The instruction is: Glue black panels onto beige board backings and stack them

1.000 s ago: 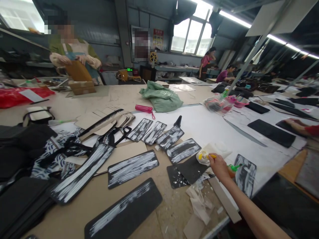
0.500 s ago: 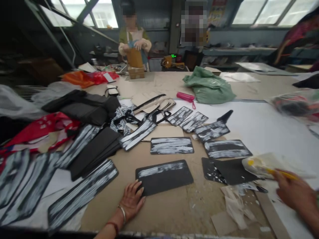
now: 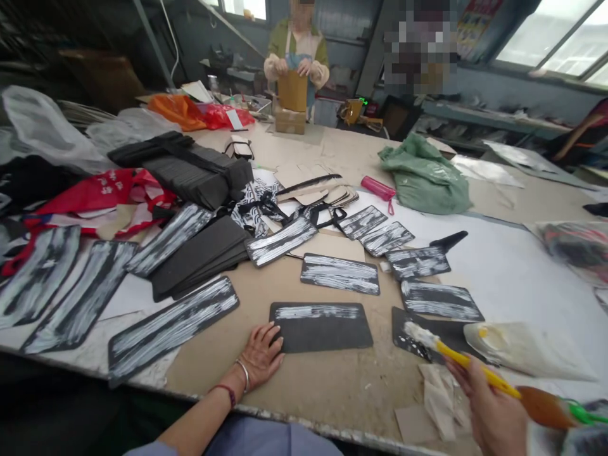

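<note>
My left hand (image 3: 260, 356) lies flat with fingers stretched out, its fingertips on the left edge of a dark rectangular panel (image 3: 323, 332). One streaked white band runs along that panel's far side. My right hand (image 3: 494, 405) is closed around the yellow handle of a brush (image 3: 456, 353), whose bristles are coated white. The bristles are over a white-spattered dark piece (image 3: 403, 339) on the right. Beside the brush lies a cloudy plastic bag (image 3: 527, 348) with pale contents. Several other dark panels with white streaks lie around, one of them a long panel (image 3: 173, 329) at left.
A stack of plain dark panels (image 3: 199, 253) lies left of centre. Farther off are a red cloth (image 3: 99, 196), a pink pouch (image 3: 377, 188) and a green bag (image 3: 422, 174). Across the table a person (image 3: 297, 50) handles a cardboard box. A brown bottle (image 3: 544, 405) is at lower right.
My right hand has brought the brush from beside the plastic bag left and nearer, its bristles now in plain sight. My left hand stays on the panel's edge. The camera view has tilted and shifted.
</note>
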Demonstrator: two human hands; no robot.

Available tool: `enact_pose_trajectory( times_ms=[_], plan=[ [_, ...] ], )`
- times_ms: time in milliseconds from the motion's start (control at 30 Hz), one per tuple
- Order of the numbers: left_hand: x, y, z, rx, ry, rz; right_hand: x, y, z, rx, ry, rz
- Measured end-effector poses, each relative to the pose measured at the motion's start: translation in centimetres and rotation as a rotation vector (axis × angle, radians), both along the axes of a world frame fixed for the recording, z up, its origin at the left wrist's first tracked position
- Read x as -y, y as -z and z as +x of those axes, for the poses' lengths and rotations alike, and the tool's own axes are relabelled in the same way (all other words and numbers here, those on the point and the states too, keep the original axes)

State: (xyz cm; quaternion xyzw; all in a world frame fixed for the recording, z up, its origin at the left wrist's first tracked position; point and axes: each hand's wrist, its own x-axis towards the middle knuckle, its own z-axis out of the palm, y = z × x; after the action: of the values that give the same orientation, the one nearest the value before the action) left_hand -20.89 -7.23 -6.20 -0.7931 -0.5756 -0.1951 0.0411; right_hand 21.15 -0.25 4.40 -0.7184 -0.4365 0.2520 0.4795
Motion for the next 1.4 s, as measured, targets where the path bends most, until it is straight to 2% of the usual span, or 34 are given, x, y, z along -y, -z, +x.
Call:
enact_pose_trajectory(
  times_ms=[100,200,267,433,633,833,1067,1167,1300,1400],
  plan=[
    [0.1,0.2,0.0,0.025,-0.010,-0.013,-1.0,1.5,-6.0,-0.060,-0.032,-0.142],
    [0.2,0.5,0.0,0.054,-0.014,-0.024,-2.0,2.6,-9.5,0.031,-0.121,-0.152],
    [0.2,0.6,0.0,0.070,-0.011,-0.019,-2.3,3.0,-10.7,0.142,-0.179,-0.124],
    [0.1,0.7,-0.2,0.095,0.006,-0.006,-2.7,2.8,-12.9,0.538,-0.300,0.071],
    [0.0,1.0,-0.5,0.145,0.023,0.032,-2.3,3.0,-16.4,0.697,-0.430,0.183],
    [0.2,0.5,-1.1,0.176,0.049,0.012,-0.8,3.6,-20.7,0.724,-0.516,0.227],
    [0.1,0.3,-1.5,0.212,0.069,-0.012,0.6,2.9,-26.6,0.679,-0.683,0.273],
    [-0.2,0.0,-1.6,0.219,0.117,-0.033,1.4,2.6,-28.9,0.652,-0.756,0.269],
    [-0.4,-0.2,-2.0,0.278,0.164,-0.096,2.8,2.5,-31.0,0.608,-0.847,0.243],
    [-0.3,0.2,-2.4,0.327,0.197,-0.044,3.8,2.1,-31.6,0.562,-0.878,0.229]
  ],
)
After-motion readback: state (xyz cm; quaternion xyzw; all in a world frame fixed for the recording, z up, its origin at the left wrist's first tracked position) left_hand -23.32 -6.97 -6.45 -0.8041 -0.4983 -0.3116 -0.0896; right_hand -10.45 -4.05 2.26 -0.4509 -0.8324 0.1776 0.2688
